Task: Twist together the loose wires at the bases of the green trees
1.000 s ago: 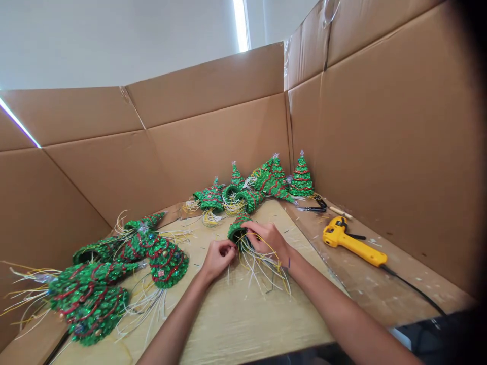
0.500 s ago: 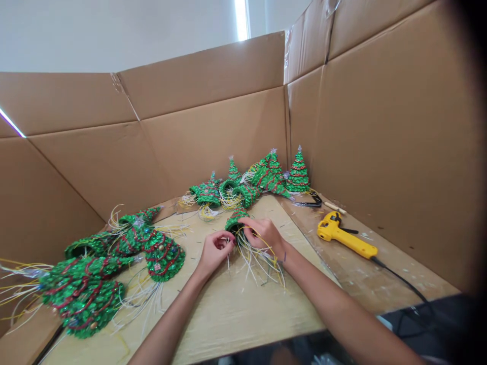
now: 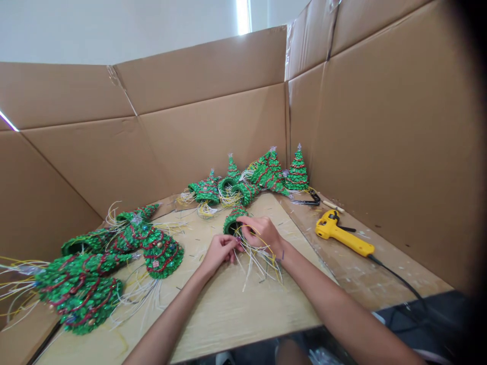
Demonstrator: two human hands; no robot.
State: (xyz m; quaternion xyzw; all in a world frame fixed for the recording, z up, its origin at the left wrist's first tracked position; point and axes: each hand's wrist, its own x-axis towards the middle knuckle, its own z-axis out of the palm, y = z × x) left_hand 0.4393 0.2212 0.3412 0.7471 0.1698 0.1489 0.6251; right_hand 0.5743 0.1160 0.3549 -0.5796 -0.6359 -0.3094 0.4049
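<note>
A small green Christmas tree (image 3: 230, 221) with red garland lies on the board, its hollow base facing me. White and yellow wires (image 3: 262, 266) spill out of that base toward me. My left hand (image 3: 219, 253) is closed in a pinch on a thin wire just in front of the opening. At the opening's right side, my right hand (image 3: 264, 233) has its fingers curled among the wires, close against the rim. Its fingertips are partly hidden, and the wires fan out beneath the palm.
Several decorated trees (image 3: 162, 256) with loose wires lie at the left. More trees (image 3: 297, 170) stand or lie along the back. A yellow glue gun (image 3: 344, 238) rests at the right, its cord trailing off the edge. Behind it are black-handled pliers (image 3: 312, 199). Cardboard walls (image 3: 213, 121) enclose the table.
My left hand has moved slightly right, and its fingers have come together at the wires by the opening. My right hand stays at the tree's base. The view has shifted slightly.
</note>
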